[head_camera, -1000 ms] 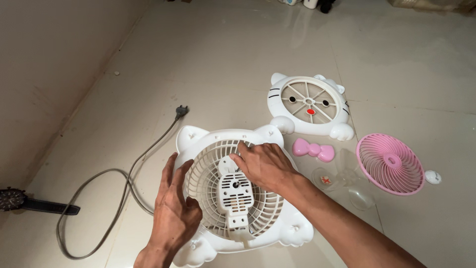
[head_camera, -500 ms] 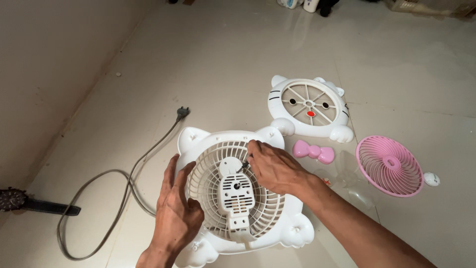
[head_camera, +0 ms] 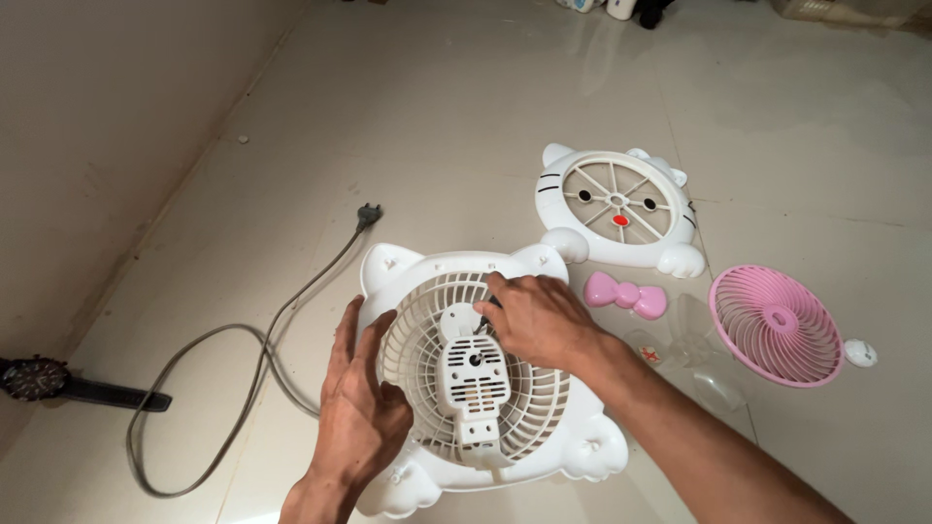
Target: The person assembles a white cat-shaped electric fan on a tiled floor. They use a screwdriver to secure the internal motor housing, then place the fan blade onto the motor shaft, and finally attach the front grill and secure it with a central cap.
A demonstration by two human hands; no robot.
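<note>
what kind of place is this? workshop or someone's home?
Likely a home: the work is done on a glossy tiled floor beside a plain wall, not at a bench. A cat-shaped fan housing lies taken apart, with its front grille and a wristwatch set aside.

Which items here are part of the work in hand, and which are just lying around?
In hand: left hand steadying white fan housing; right hand at motor cover.
Lying about: cat-face front grille, pink bow, pink blade, power cord, wristwatch.
</note>
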